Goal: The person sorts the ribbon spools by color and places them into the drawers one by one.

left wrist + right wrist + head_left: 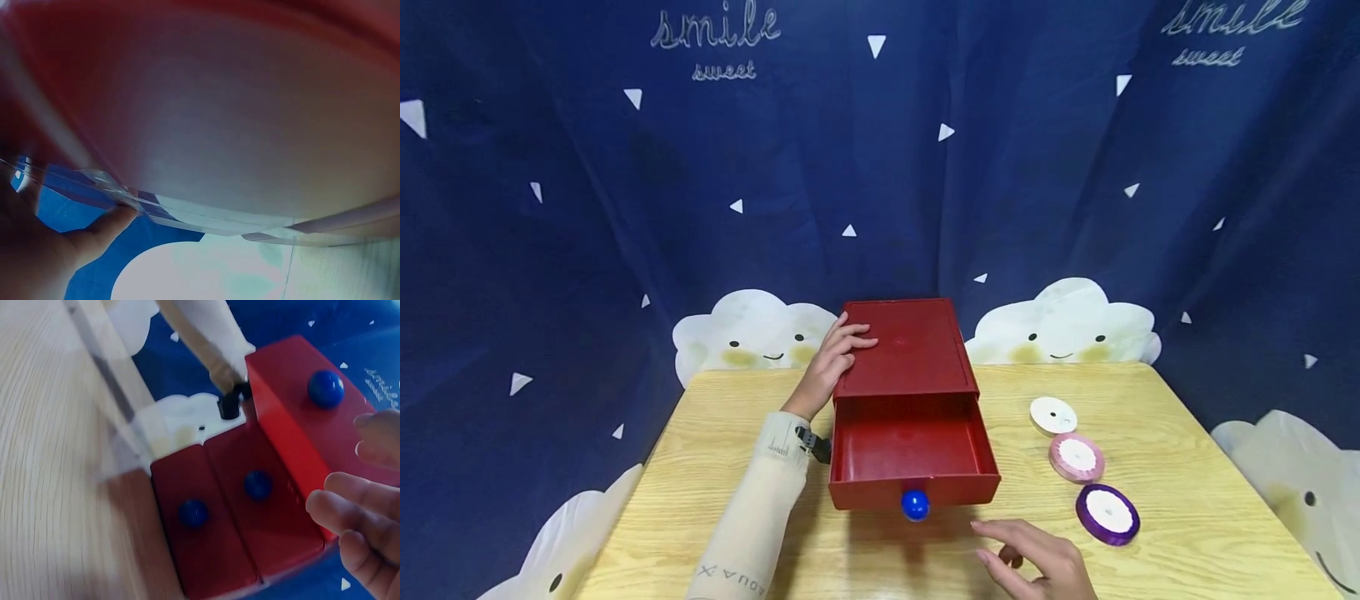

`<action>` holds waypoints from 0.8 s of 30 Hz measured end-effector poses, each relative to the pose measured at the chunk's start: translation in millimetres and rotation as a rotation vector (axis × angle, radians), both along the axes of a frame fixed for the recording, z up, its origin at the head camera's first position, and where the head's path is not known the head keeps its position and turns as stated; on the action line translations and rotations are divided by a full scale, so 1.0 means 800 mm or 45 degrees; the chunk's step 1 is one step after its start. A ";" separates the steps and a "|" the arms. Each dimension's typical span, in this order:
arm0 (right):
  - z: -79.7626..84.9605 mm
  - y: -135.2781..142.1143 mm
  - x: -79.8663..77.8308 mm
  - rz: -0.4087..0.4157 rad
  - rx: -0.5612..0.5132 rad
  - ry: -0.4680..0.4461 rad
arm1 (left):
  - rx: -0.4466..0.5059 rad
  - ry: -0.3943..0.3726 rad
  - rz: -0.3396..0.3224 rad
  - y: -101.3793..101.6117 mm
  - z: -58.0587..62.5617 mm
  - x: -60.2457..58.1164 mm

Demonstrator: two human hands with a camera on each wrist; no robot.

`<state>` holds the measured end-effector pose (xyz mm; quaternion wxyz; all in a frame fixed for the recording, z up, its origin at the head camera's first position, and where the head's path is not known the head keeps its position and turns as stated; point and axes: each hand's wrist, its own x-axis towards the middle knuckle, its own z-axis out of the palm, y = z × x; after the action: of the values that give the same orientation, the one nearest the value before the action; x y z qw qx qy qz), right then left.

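Note:
A red drawer cabinet (902, 346) stands in the middle of the table, its top drawer (917, 492) pulled out so that its red floor shows. A round blue knob (915, 505) sits on that drawer's front. Two lower drawers (231, 537) with blue knobs are pushed in, seen in the right wrist view. My left hand (829, 367) rests on the cabinet's left top edge with fingers spread over the top. Apart from the pulled-out drawer, to the right of its knob, my right hand (1037, 562) hovers with fingers loosely bent and nothing between them.
Three ribbon rolls lie in a row to the right of the cabinet: white (1053, 415), pink (1077, 457) and purple (1107, 515). The wooden table (707, 467) is bordered by a dark blue curtain (880, 167) with clouds, close behind the cabinet.

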<state>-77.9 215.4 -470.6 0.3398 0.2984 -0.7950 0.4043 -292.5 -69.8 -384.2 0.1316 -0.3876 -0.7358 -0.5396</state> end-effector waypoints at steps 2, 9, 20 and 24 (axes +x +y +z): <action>-0.003 0.007 0.002 -0.062 0.014 -0.059 | -0.001 0.004 -0.001 -0.001 -0.001 0.000; -0.033 0.040 -0.009 -0.179 0.097 0.035 | -0.003 -0.006 0.008 -0.002 -0.003 -0.003; -0.053 0.094 -0.026 -0.380 0.313 0.005 | -0.010 -0.015 0.013 -0.003 -0.001 -0.002; -0.057 0.106 -0.026 -0.501 0.336 -0.084 | -0.008 -0.003 0.001 -0.003 -0.001 -0.003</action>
<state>-98.6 300.1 -516.0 0.3438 0.1662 -0.8945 0.2323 -295.0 -72.0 -385.2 0.1297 -0.3870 -0.7377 -0.5377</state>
